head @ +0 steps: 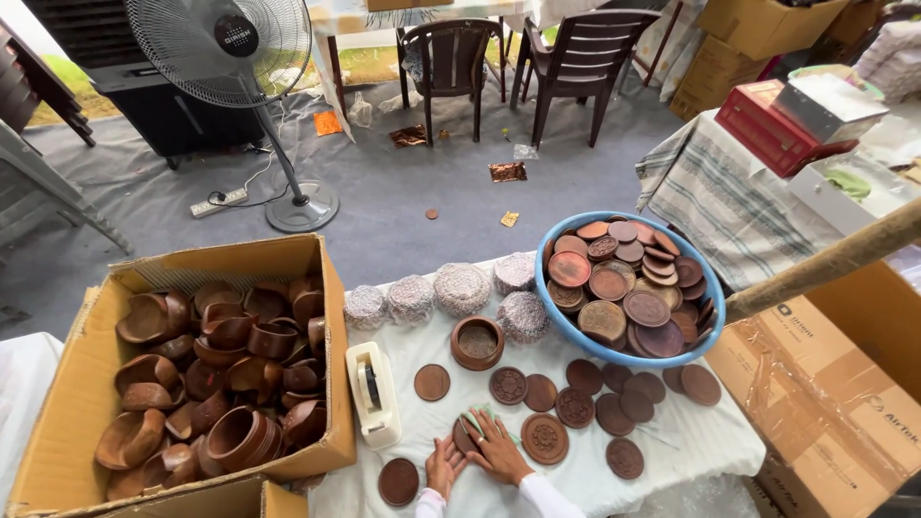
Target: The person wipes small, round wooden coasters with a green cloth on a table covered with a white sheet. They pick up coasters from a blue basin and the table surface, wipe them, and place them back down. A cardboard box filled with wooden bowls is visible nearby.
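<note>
One brown disc [464, 436] lies on the white cloth [576, 480] at the near edge of the table, pinned between both hands. Fingers of the right hand [499, 447] spread flat over its right side, with a thin green strip [477, 425] beneath them; whether they grasp the disc or only press on it cannot be told. Touching its lower left edge is the left hand [442, 465], fingers loosely curled, nothing clearly held in it. Both wrists come up from the bottom of the view in white sleeves.

Just right of the hands lies a carved disc [544, 438], and further loose discs [614, 398] are scattered beyond it. Another plain disc [398, 481] sits left of the left hand. A white tape dispenser [372, 393] stands further left, next to a cardboard box [77, 384] full of wooden bowls [230, 384]. Behind the discs are one wooden bowl [477, 341], wrapped bundles [460, 288] and a blue basin [552, 254] heaped with more discs.
</note>
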